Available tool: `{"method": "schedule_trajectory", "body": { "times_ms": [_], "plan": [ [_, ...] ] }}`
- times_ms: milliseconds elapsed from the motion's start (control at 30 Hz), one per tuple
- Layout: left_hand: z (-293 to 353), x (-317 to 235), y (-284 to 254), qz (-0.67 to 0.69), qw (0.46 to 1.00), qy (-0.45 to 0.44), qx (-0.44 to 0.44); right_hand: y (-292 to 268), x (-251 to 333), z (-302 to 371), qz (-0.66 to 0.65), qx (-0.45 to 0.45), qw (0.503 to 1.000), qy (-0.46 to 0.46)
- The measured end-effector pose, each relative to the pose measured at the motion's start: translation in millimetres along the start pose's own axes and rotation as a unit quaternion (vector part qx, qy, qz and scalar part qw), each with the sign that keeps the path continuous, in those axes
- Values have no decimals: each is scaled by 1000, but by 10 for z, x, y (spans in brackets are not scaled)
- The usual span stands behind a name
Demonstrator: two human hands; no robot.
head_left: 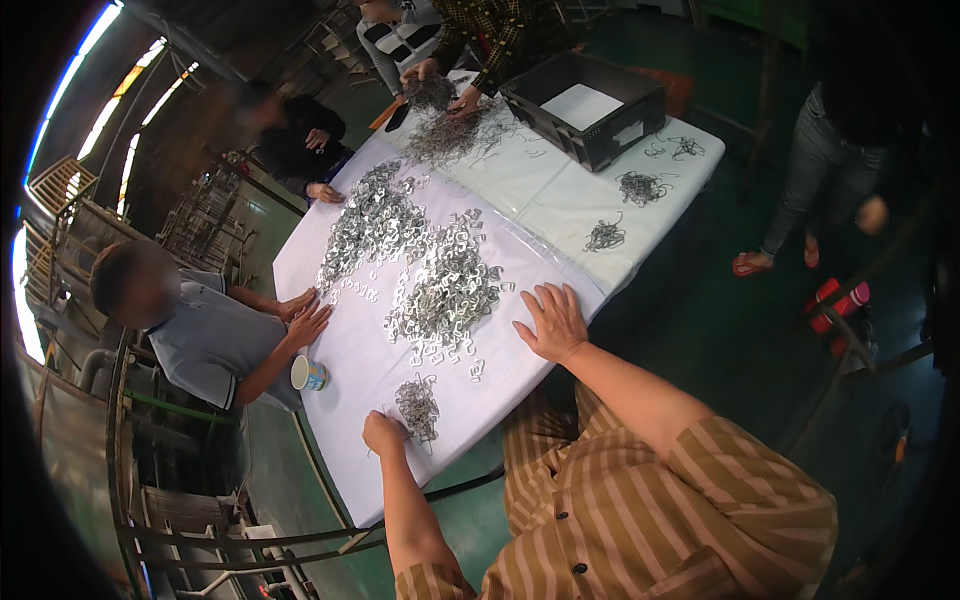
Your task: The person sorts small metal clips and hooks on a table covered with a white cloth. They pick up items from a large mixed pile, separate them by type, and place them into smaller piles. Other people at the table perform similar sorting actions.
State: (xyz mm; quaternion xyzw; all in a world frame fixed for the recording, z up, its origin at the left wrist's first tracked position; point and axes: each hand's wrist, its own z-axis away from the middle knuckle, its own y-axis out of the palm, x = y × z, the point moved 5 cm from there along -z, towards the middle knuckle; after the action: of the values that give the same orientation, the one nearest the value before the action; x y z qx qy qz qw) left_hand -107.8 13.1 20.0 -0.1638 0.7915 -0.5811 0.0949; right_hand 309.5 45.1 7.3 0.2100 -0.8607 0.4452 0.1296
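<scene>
My left hand (385, 433) is closed, its fingers curled down at the left edge of a small pile of thin wire hooks (417, 408) on the white-covered table. What it holds, if anything, is too small to make out. Fingers spread, my right hand (555, 322) lies on the cloth near the table's right edge with nothing in it. Just left of it spreads a large heap of shiny silver metal clips (447, 290), a short gap away from the fingertips. A second heap of similar clips (375, 225) lies farther off.
A white cup (309, 374) stands at the left edge, beside a person in grey (215, 345) whose hands rest on the table. At the far end, people handle tangled wire pieces (440, 135). A black crate (585, 108) and small wire bunches (642, 188) occupy the far right.
</scene>
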Motion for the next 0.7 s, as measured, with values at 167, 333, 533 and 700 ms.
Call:
{"method": "schedule_trajectory", "body": {
  "times_ms": [167, 333, 533, 700],
  "plan": [
    [81, 49, -53, 76, 995, -25, -63, 76, 4, 18, -9, 10, 1000, 5],
    [97, -29, -86, 88, 993, -51, -56, -10, 4, 3, -10, 1, 1000, 0],
    [206, 26, -202, 131, 985, -108, -39, 27, 13, 10, -2, 0, 1000, 4],
    [486, -121, -342, 319, 930, -135, -123, 117, -186, -334, -40, 44, 996, 68]
  ]
}}
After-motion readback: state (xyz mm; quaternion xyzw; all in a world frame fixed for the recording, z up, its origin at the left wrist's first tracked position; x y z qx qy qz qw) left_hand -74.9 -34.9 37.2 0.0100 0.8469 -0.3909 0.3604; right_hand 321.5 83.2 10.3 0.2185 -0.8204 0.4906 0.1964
